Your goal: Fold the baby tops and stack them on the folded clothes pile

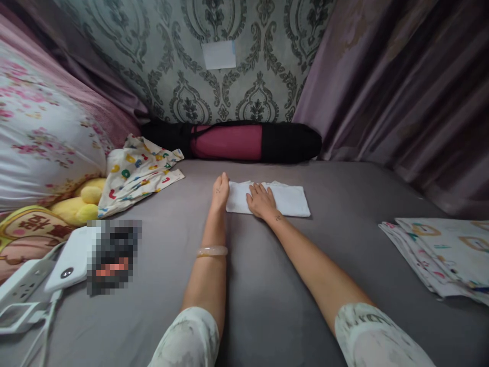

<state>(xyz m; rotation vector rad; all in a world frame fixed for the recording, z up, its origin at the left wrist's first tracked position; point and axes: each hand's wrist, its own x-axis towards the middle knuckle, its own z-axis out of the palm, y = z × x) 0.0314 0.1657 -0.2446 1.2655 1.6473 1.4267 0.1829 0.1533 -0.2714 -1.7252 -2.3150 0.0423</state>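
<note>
Head view, every place given from the folded white cloth:

1. Lying flat on a grey sheet, with slightly uneven layers along the far edge: the folded white cloth itself.
2. On top of it, toward its left half: right hand, palm down, fingers stretched out and a little apart, nothing grasped.
3. Right at its left end: left hand, turned with the thumb side up; impossible to tell how far open, or whether pinching the edge. Around the forearm behind that hand, a pale bangle.
4. Beyond it, near the patterned wall: long black-and-pink bag, lying on its side.
5. To its left: cartoon-print cloth, crumpled, then yellow plush and floral pillow.
6. Left of it and closer to the camera: white device, power strip and a pixelated object.
7. Well to its right: stack of folded printed fabric, below purple curtain.
</note>
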